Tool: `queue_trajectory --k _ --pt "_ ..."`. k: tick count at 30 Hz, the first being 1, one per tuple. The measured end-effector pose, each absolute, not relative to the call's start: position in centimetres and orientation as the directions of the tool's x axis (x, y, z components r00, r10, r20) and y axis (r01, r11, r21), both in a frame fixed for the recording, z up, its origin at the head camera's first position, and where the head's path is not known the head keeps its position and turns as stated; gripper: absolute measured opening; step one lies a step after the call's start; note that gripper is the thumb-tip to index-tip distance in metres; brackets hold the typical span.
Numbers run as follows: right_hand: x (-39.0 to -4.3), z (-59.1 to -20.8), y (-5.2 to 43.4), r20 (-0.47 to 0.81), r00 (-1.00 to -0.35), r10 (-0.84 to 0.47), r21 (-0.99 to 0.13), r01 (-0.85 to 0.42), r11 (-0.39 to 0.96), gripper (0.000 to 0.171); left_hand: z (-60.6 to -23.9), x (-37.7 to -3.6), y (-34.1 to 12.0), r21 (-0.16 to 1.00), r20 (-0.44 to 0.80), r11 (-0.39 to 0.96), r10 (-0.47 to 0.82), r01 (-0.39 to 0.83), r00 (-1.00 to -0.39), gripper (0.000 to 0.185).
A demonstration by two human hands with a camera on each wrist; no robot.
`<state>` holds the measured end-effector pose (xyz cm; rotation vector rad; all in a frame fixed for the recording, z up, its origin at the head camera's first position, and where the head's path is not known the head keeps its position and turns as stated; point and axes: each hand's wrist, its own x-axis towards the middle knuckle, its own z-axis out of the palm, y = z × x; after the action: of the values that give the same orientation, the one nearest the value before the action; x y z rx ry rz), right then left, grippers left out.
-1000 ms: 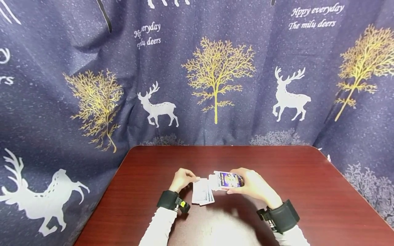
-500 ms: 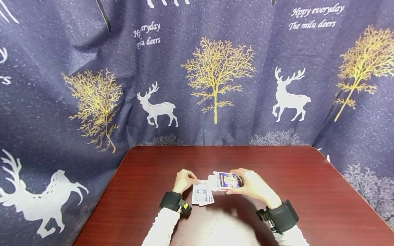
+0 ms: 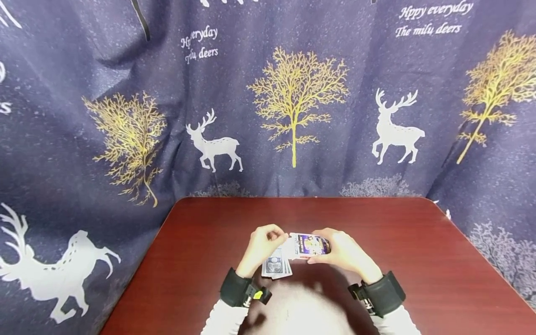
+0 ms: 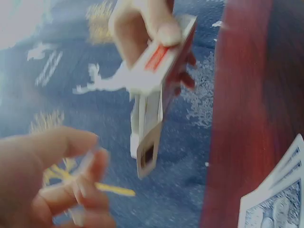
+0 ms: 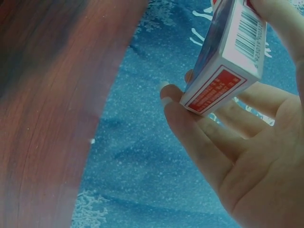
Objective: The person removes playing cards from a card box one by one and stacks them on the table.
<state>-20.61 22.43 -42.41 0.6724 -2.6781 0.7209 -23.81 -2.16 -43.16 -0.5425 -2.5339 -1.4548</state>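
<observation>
As R hand [image 3: 347,251] grips oblong purple-white cardboard box [image 3: 313,245], half-curled L hand [image 3: 260,245] beside it (hold unclear), prob. mid-unpacking, likely needs pinch next.

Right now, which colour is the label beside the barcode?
The label is red, clearest in right wrist view.

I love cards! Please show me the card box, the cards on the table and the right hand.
Card box [image 3: 311,244]: head view, its purple front.
Cards [image 3: 274,265]: head view, the patterned top card.
Right hand [image 3: 345,251]: head view, its back.
</observation>
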Motion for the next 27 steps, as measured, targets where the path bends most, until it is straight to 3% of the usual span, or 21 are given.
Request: queue_trajectory --k 6,12,27 --pt "-20.5 -41.9 22.5 0.396 -0.844 -0.360 -0.382 -0.509 0.772 0.069 -42.3 -22.6 -0.7 0.745 0.315 0.539 0.235 0.393 -0.920 0.010" --pt "-20.3 -42.1 22.6 0.417 -0.829 -0.372 -0.369 -0.529 0.764 0.068 -43.1 -22.2 -0.1 0.777 0.264 0.516 0.254 0.361 -0.931 0.010" --pt "-20.5 -42.3 22.6 0.378 -0.856 -0.352 -0.399 -0.494 0.773 0.068 -43.5 -23.6 -3.1 0.962 0.069 0.220 0.368 0.159 -0.927 0.018"
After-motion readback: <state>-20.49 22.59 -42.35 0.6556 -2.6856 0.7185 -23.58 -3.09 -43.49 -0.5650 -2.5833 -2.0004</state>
